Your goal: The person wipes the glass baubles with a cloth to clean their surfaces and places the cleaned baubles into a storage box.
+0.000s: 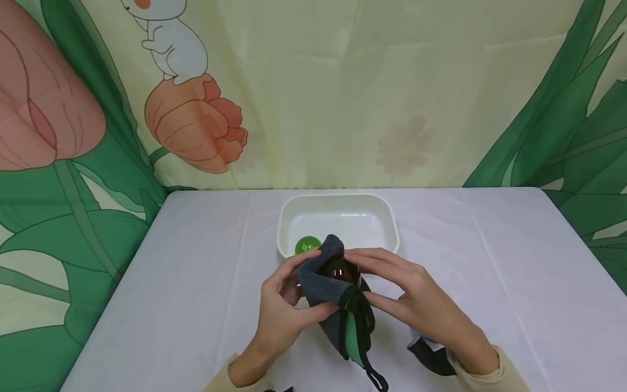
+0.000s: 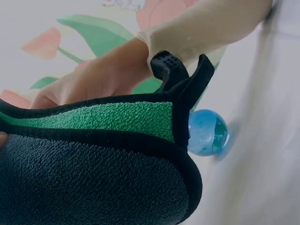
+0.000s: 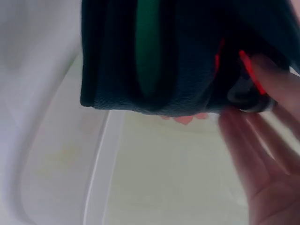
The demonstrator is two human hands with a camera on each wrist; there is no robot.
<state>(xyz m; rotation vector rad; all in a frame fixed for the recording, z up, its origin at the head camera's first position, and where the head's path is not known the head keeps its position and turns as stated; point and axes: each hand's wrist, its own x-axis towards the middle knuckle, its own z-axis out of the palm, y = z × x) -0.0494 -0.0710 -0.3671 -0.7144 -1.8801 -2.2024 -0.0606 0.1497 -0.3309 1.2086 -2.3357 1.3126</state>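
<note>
In the head view my left hand (image 1: 289, 305) grips a folded cloth (image 1: 320, 286), blue-grey on one face and green on the other, with black edging and a hanging loop. A glossy dark red ball (image 1: 340, 270) sits in the cloth's fold, its lower part hidden. My right hand (image 1: 416, 288) holds the ball from the right, thumb low and fingers above. In the right wrist view, the right hand's fingers (image 3: 248, 154) lie around the ball beside the cloth (image 3: 187, 70). The left wrist view shows the cloth's green side (image 2: 126, 119) between black edges.
Behind the hands stands a white tray (image 1: 343, 199) with a green ball (image 1: 307, 244) at its near left. A clear blue ball (image 2: 207, 132) rests on the white tablecloth beyond the cloth in the left wrist view. A printed curtain (image 1: 343, 109) hangs behind the table.
</note>
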